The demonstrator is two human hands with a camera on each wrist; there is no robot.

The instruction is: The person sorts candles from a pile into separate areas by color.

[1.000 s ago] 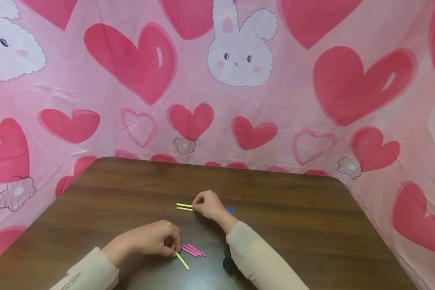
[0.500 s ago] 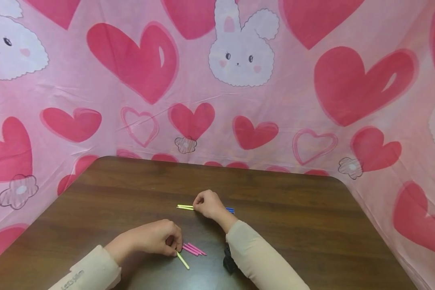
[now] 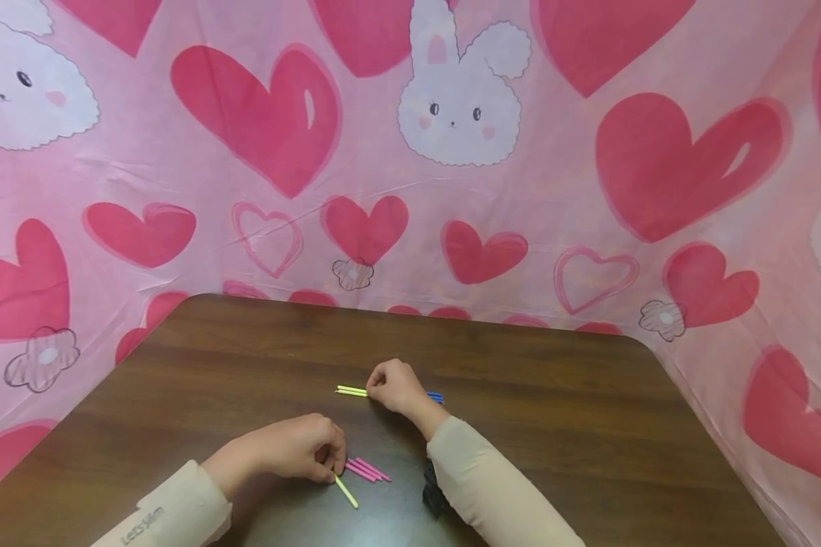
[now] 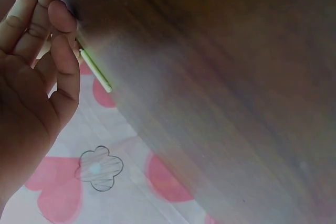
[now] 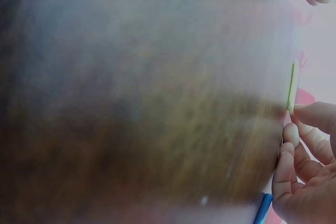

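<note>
In the head view, my right hand (image 3: 397,386) pinches the right ends of two thin yellow sticks (image 3: 352,391) lying side by side on the table. Several blue sticks (image 3: 435,396) stick out from behind that hand's wrist. Nearer, my left hand (image 3: 297,448) holds one end of another yellow stick (image 3: 346,491) between thumb and fingers; it slants toward the front. Right beside those fingertips lies a small group of pink sticks (image 3: 369,469), partly hidden. The right wrist view shows a yellow stick (image 5: 292,85) at the thumb tip and a blue stick (image 5: 263,208) below.
The dark brown wooden table (image 3: 554,418) has rounded far corners. A pink cloth (image 3: 376,167) printed with hearts and rabbits hangs behind it and along both sides. A black object (image 3: 434,494) shows at the right sleeve's cuff.
The two yellow sticks at my right hand, a little apart at first, now lie close together side by side. My left hand and its stick stay almost still.
</note>
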